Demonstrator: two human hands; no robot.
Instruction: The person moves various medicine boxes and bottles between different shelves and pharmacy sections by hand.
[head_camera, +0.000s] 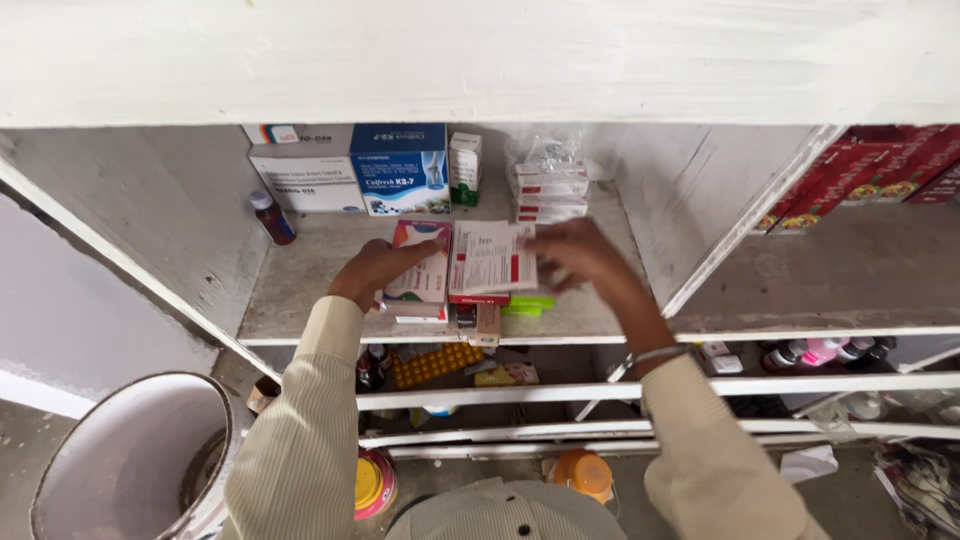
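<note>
Head view: my left hand (372, 268) rests closed on a pink-and-white medicine box (420, 270), and my right hand (580, 255) pinches the white-and-red box (488, 262) beside it. Both overhang the shelf (300, 290) front edge; a nudge could tip them. Open room lies leftward.

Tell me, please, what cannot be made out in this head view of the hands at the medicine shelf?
- Right hand: motion-blurred; its grip on the red and white box is unclear.
- Left hand: covers part of the pink box.
- Green item: mostly hidden under the boxes.
- Lower shelves: contents masked by shelf edges and arms.
- Red cartons: cut off by the right edge.
</note>
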